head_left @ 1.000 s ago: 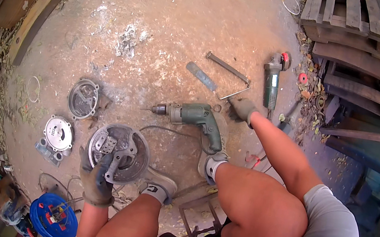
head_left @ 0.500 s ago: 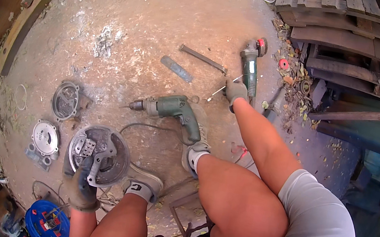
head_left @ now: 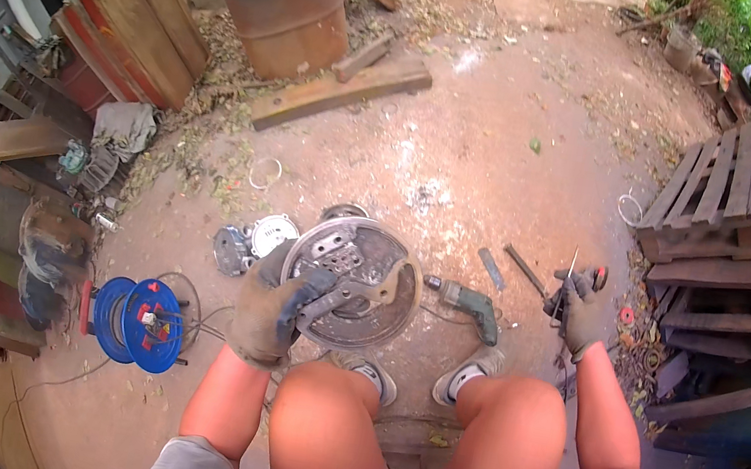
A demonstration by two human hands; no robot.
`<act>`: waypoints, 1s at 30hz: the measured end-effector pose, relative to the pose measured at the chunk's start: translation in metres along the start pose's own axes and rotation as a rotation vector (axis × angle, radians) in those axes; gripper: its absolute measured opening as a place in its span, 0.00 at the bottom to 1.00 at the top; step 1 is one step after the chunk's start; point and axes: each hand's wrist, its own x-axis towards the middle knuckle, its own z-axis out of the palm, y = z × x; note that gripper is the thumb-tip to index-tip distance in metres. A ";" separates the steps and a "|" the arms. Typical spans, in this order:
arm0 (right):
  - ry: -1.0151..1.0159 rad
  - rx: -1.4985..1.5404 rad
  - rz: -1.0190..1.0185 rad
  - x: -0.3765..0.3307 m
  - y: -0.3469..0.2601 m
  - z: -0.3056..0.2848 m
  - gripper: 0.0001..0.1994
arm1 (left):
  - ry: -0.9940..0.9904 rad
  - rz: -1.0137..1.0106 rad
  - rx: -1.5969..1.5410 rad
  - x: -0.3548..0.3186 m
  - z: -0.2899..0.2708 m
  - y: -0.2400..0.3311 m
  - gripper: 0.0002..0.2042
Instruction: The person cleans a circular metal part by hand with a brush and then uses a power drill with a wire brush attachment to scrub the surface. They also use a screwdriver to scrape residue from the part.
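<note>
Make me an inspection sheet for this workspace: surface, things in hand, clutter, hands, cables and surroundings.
Surface: brownish ground with pale patches.
Things in hand: round metal casting, raised off the ground; thin metal rod, pointing upward in the picture.
Clutter: green drill, flat metal strip and pale metal disc, lying on the ground.
Hands: gloved left hand grips the casting; gloved right hand grips the rod.
Cables: dark cable trails from a blue reel.
Surroundings: rusty drum ahead-left; stacked wooden pallets on the right.
</note>
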 end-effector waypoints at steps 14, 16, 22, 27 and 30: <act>-0.456 0.024 -0.509 -0.154 -0.246 0.219 0.20 | 0.124 0.252 -0.133 -0.049 0.056 0.064 0.14; -0.389 0.051 -0.322 -0.157 -0.237 0.230 0.23 | 0.154 0.247 -0.192 -0.039 0.054 0.045 0.16; -0.267 0.252 -0.155 -0.154 -0.199 0.222 0.22 | -0.008 0.367 0.027 -0.042 0.048 -0.026 0.21; -0.248 0.266 -0.200 -0.148 -0.184 0.221 0.23 | -0.061 0.731 0.660 -0.037 0.038 -0.049 0.32; -0.343 -0.036 -0.246 -0.146 -0.200 0.209 0.23 | -0.033 0.630 0.735 -0.042 0.030 -0.035 0.32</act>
